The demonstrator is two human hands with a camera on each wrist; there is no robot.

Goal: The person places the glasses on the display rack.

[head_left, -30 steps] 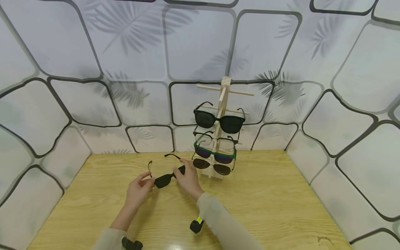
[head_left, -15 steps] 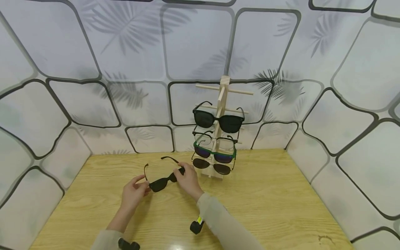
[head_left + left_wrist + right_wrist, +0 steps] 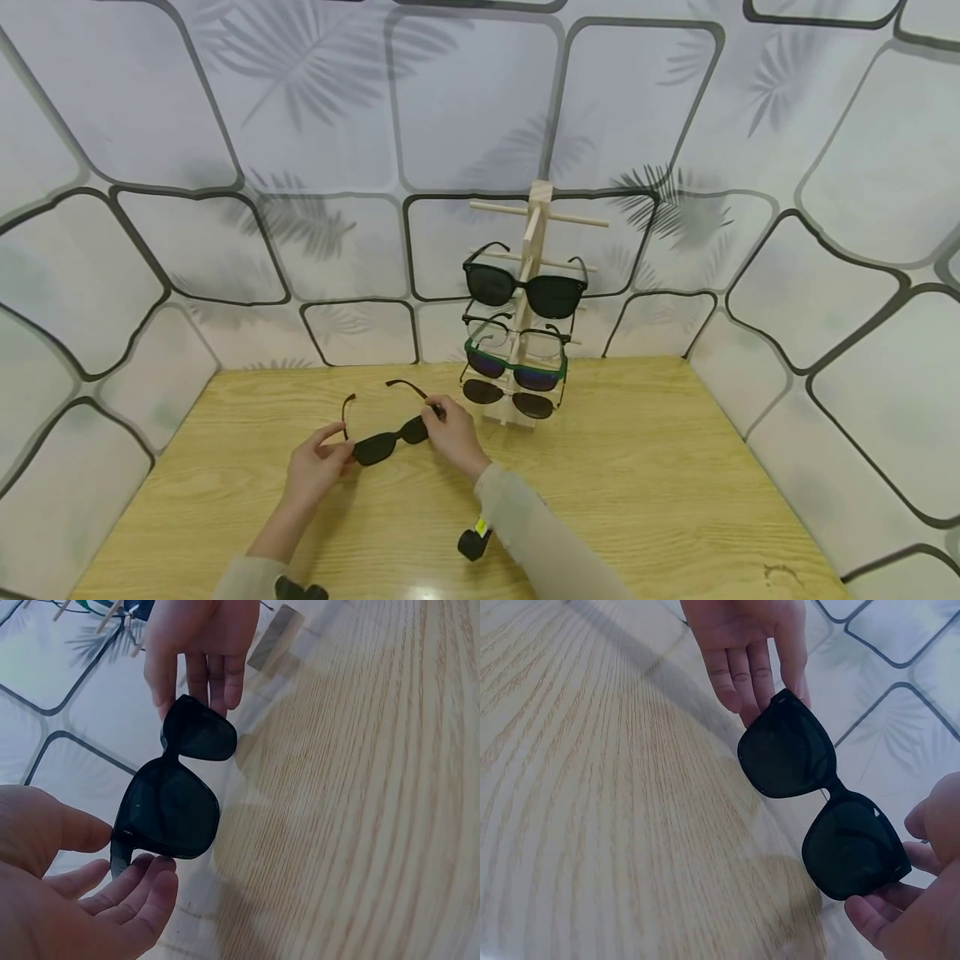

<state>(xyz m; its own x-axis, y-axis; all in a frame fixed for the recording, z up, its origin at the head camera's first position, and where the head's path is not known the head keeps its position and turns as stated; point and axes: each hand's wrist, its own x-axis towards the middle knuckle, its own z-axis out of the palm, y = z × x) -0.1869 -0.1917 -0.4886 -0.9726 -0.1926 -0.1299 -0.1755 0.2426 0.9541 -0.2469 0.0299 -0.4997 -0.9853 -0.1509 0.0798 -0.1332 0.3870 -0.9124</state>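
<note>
Black sunglasses [image 3: 377,448] with dark lenses are held between both hands, left of the stand, their temples unfolded and pointing away toward the wall. My left hand [image 3: 313,468] pinches the left hinge corner, thumb on one side and fingertips behind the frame. My right hand [image 3: 454,437] grips the right hinge corner, covering part of the right lens in the head view. In the left wrist view the sunglasses [image 3: 169,806] run slantwise from one hand to the other. The right wrist view shows both lenses of the sunglasses [image 3: 787,754] front on, with wood grain beneath.
A wooden display stand [image 3: 538,218] rises just right of my right hand. Hanging on it are black sunglasses [image 3: 525,292], clear-lensed glasses [image 3: 543,343], green-framed sunglasses [image 3: 517,372] and brown-lensed sunglasses [image 3: 487,392]. Patterned walls border the wooden table [image 3: 645,492].
My left hand has moved left and slightly toward me, taking the left end of the sunglasses along. The right hand stays almost in place, a little lower. The glasses on the stand have not moved.
</note>
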